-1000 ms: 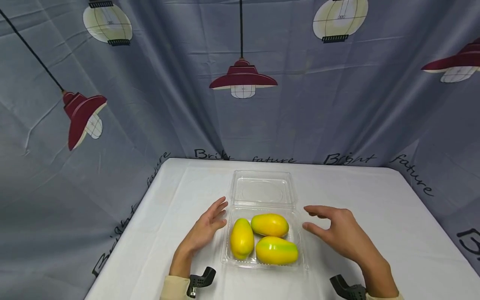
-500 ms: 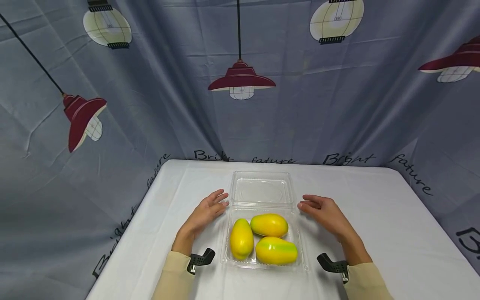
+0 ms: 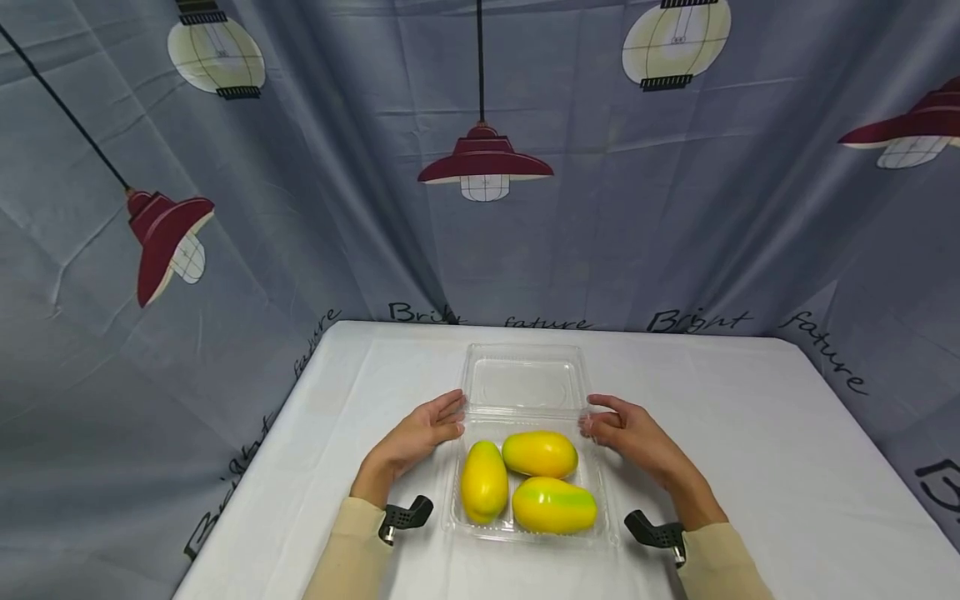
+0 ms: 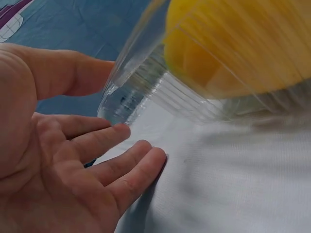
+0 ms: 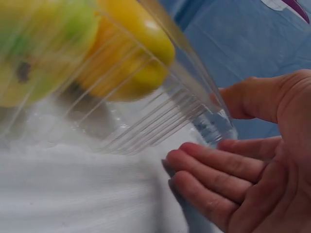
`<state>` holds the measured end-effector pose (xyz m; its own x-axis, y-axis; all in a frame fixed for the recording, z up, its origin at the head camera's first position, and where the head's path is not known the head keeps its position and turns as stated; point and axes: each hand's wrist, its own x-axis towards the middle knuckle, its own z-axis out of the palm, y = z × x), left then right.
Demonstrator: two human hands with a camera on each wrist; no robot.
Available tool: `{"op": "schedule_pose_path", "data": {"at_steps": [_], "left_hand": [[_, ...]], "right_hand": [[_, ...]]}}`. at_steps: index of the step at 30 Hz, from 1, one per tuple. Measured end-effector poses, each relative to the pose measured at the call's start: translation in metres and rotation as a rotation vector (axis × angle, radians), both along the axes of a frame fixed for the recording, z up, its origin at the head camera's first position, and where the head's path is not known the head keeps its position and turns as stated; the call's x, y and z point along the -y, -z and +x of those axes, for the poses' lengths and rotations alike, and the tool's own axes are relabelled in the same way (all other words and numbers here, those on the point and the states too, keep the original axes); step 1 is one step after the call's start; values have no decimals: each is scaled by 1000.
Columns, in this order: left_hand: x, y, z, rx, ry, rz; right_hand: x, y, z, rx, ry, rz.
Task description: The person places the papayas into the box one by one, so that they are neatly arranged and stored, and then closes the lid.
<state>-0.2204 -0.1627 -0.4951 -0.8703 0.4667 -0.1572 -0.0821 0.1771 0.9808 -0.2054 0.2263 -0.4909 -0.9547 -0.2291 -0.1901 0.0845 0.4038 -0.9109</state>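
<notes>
A clear plastic clamshell box (image 3: 525,414) lies unfolded on the white table, its lid (image 3: 525,379) flat on the far side. Three yellow-green mangoes sit in its base: one upright on the left (image 3: 483,482), one at the back (image 3: 540,453) and one in front (image 3: 553,505). My left hand (image 3: 420,433) is at the box's left side near the hinge; in the left wrist view its thumb meets the clear rim and its fingers stretch out below. On the opposite side, my right hand (image 3: 633,433) has its thumb against the rim, fingers extended under the corner.
White cloth covers the table (image 3: 712,400). Behind and beside it hangs a grey-blue curtain (image 3: 337,208) printed with lamps and lettering. A black camera mount is strapped to each wrist, the left (image 3: 405,517) and the right (image 3: 652,533).
My right hand has moved inward and away from me, from beside the box to its hinge corner. The left hand went slightly forward, then right to the box edge. The mangoes stayed put.
</notes>
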Motion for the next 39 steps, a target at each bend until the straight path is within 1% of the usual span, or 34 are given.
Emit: {"op": "schedule_pose_path", "data": {"at_steps": [6,8,12,15,17,21,24,27,30,32,39], "left_hand": [[-3,-2,2,-46,-53,-20],[-3,-4,3,-43,-72,-30],[-3,-12,2,-74,-89,-92],[-3,-20,-1,-130,-79,-146],[-5,-24,-3,-177,-60,-175],[-7,-27,-4,-255,-23,-196],[-9,-27,-3,-320,-19,-202],[-13,-27,-2,-378,-29,-207],[-16,-27,0,-407,-32,-220],[-18,-27,1,-420,-36,-232],[-22,-28,6,-439,-66,-254]], "right_hand": [[3,1,3,-105,23,-39],[5,0,5,-155,30,-31],[7,1,6,-253,42,-4],[9,1,8,-304,44,-5],[10,1,9,-327,45,-22],[10,3,10,-363,50,-8],[10,2,12,-374,65,54],[7,-3,14,-394,76,122],[4,-9,16,-442,87,172],[3,-15,17,-489,106,183],[7,-33,21,-669,222,185]]}}
